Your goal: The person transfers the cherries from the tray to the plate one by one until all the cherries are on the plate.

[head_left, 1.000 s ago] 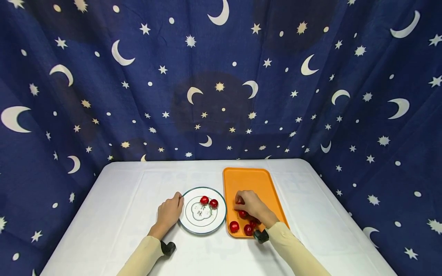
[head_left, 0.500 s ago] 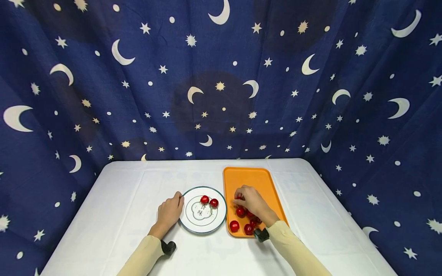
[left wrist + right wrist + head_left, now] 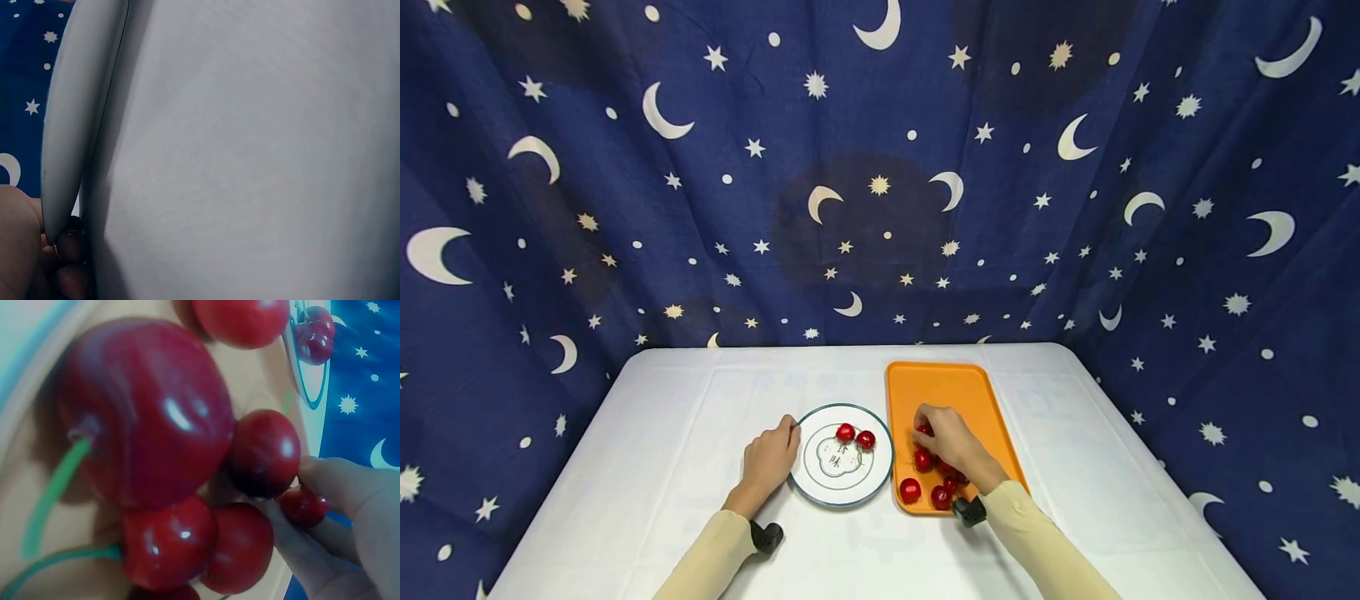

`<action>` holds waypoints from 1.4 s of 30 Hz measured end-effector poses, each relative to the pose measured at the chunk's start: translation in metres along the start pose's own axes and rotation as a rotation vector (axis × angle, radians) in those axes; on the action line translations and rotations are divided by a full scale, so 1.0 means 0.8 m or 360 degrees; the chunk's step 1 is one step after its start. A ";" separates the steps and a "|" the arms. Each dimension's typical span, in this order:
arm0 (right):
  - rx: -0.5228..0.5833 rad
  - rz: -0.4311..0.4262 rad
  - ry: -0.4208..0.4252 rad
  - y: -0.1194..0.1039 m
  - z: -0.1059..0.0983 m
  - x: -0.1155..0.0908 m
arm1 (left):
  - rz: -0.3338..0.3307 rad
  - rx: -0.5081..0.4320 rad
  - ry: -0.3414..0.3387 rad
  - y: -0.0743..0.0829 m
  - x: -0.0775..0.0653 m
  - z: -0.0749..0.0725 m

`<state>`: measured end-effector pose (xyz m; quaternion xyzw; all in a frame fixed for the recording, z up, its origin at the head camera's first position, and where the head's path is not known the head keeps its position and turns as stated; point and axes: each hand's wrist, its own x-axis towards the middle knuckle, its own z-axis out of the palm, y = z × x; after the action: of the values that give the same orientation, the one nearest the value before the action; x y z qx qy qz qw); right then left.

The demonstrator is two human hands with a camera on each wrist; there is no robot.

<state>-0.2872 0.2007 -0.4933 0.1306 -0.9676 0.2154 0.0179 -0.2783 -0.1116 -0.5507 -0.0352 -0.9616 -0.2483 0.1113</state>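
My left hand (image 3: pixel 770 458) grips the left rim of a white plate (image 3: pixel 820 493) with a dark green edge, thumb above and fingers below. In the left wrist view, the plate (image 3: pixel 78 106) stands out as a pale curved edge beside the thumb. Two red cherries (image 3: pixel 866 440) rest on the plate. Over the orange tray (image 3: pixel 936 383), my right hand (image 3: pixel 951 437) pinches a red cherry (image 3: pixel 304 506) between thumb and fingers. More cherries lie just below it on the tray, among them a large one (image 3: pixel 150 412) with a green stem; the wrist partly hides the group.
The tray stands right beside the plate on a white-covered table (image 3: pixel 700 417). A blue curtain (image 3: pixel 880 250) with moons and stars hangs behind and at both sides. Black wrist cameras (image 3: pixel 766 538) are strapped to both wrists.
My right hand has shifted slightly over the tray, and its fingers have closed in around a cherry. The left hand keeps its hold on the plate, and the two cherries there lie unmoved.
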 end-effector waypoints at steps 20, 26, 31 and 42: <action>-0.0081 -0.0192 0.0025 0.005 0.000 -0.002 | -0.0015 -0.0011 0.0008 0.002 -0.002 -0.001; -0.0154 -0.0193 0.0089 0.003 -0.001 -0.002 | -0.0017 -0.0013 0.0001 0.003 -0.002 -0.001; -0.0179 -0.0224 0.0212 -0.002 -0.003 0.002 | -0.0018 -0.0008 0.0002 0.002 -0.002 -0.002; -0.0172 -0.0251 0.0252 -0.016 -0.007 0.002 | -0.0010 -0.0023 -0.0010 0.001 -0.004 -0.002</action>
<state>-0.2854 0.1911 -0.4829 0.1877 -0.9601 0.1705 0.1180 -0.2749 -0.1114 -0.5494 -0.0338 -0.9602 -0.2555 0.1074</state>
